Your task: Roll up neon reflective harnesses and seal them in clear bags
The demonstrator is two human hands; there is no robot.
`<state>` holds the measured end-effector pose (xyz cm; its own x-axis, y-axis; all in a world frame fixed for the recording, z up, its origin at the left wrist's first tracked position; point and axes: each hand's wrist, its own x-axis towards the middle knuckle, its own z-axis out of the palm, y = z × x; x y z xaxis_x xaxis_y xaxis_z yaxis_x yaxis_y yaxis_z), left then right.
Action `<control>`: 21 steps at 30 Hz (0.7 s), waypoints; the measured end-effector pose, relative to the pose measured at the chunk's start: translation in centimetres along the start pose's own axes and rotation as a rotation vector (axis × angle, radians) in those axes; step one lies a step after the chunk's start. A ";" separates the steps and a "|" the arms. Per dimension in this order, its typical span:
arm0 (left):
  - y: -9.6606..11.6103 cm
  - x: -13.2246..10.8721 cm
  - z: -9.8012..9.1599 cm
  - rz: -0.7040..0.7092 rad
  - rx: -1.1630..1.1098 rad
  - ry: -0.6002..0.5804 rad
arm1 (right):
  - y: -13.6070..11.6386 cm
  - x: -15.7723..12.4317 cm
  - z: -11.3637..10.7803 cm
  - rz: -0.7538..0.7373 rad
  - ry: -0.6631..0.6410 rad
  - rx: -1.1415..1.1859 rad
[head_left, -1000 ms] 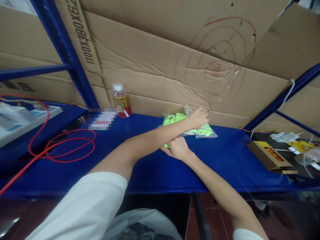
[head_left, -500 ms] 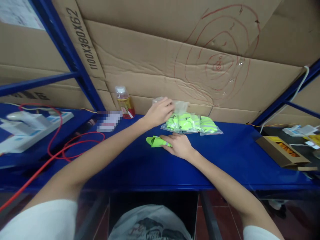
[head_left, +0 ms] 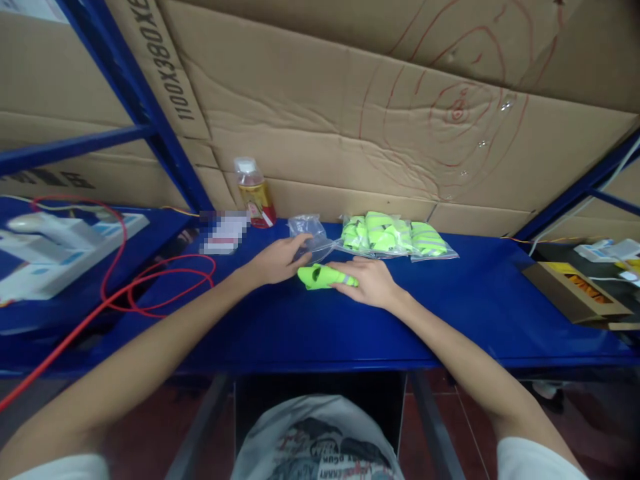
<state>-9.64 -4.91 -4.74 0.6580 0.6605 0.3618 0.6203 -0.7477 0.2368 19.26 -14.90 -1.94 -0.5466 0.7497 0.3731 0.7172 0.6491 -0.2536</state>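
My right hand (head_left: 369, 283) is closed round a rolled neon-green band (head_left: 320, 276) with a grey stripe, low over the blue table. Just left of the band, my left hand (head_left: 280, 259) has its thumb and fingers on a clear plastic bag (head_left: 320, 248). That bag lies partly behind the fingers and stretches toward the filled bags. Several clear bags of folded green bands (head_left: 383, 235) lie in a row against the cardboard, behind my right hand.
A bottle with a yellow and red label (head_left: 257, 198) stands at the cardboard wall (head_left: 300, 100). Left are a blurred-out card (head_left: 226, 233), red cable (head_left: 173, 283) and white power strip (head_left: 100, 247). An open brown box (head_left: 565, 300) sits at right.
My left hand has come down and left from the filled bags, with the clear bag now at its fingers. My right hand still holds the green band. The camera view has shifted slightly.
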 end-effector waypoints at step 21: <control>3.8 -0.8 0.8 0.030 0.165 0.357 | -0.9 0.3 0.3 0.581 -0.086 1.039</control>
<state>-7.44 -8.24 -4.88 0.5049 0.5514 0.6641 0.6824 -0.7261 0.0841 18.27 -15.19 -1.89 -0.3115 0.9462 -0.0871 0.1950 -0.0261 -0.9805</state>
